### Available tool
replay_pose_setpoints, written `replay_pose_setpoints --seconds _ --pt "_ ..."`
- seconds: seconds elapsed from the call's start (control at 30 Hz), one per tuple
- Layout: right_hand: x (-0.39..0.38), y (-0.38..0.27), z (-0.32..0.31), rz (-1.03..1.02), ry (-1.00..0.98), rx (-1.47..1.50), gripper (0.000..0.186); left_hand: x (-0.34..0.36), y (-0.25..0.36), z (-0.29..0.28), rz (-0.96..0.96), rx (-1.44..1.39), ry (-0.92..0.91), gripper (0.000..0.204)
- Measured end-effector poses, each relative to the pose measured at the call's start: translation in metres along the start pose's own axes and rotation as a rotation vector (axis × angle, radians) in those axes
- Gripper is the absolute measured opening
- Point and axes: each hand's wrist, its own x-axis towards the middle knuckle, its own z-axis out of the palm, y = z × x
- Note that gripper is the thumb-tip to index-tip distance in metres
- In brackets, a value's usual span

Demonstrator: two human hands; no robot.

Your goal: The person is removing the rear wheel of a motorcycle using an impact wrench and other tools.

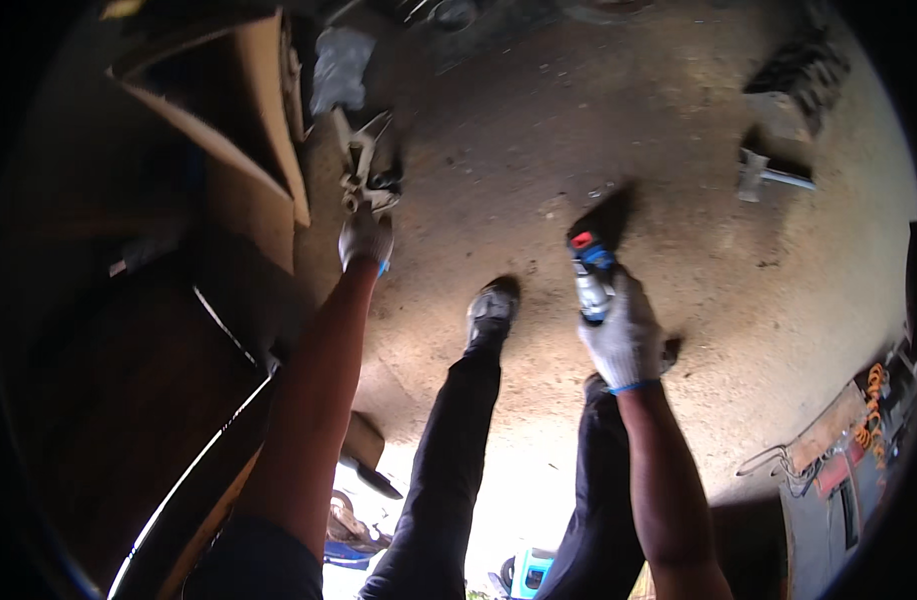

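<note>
My left hand (pixel 367 240), in a whitish knitted glove with a blue cuff, reaches down to the near end of a forked, light metal part (pixel 359 150) on the floor. Its fingers look closed on that end, though the glove hides the exact hold. My right hand (pixel 624 335), gloved the same way, is wrapped round a silver-and-blue can-like object (pixel 592 285) with a red tip. That object points away from me above the floor, casting a dark shadow beyond it. Both arms are stretched out past my legs.
An open cardboard box (pixel 269 110) stands at far left, beside a clear plastic bag (pixel 342 68). A hammer-like tool (pixel 754 175) lies on the dirty concrete floor (pixel 499 180) below a dark ridged block (pixel 804 75). An orange coiled hose (pixel 872 405) hangs at lower right.
</note>
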Motion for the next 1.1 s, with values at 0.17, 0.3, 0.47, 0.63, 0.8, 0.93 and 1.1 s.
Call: replay_pose_setpoints --seconds 0.17,0.3,0.47,0.63,0.8,0.93,1.1 --pt "-0.002 -0.019 -0.035 -0.018 -0.168 0.119 0.101 -0.111 -0.01 0.013 0.094 0.034 -0.215 0.045" --pt "-0.061 0.072 -0.084 0.115 -0.056 0.237 0.103 -0.209 0.115 0.019 0.383 -0.162 -0.213 0.036" --pt "-0.234 0.245 -0.116 0.801 -0.222 0.882 0.086 -0.293 0.184 -0.066 0.516 -0.028 -0.121 0.031" --pt "-0.534 0.479 -0.162 0.938 0.174 0.584 0.052 -0.345 0.235 -0.116 0.677 0.486 -0.341 0.032" --pt "-0.621 0.501 -0.309 1.217 -0.164 0.493 0.075 -0.395 0.349 -0.227 0.99 0.928 -0.232 0.03" --pt "-0.601 0.502 -0.403 1.109 0.031 0.51 0.056 -0.429 0.532 -0.266 1.145 0.846 -0.133 0.028" --pt "-0.554 0.522 -0.453 1.063 0.141 0.539 0.065 -0.463 0.742 -0.279 1.31 0.769 -0.123 0.027"
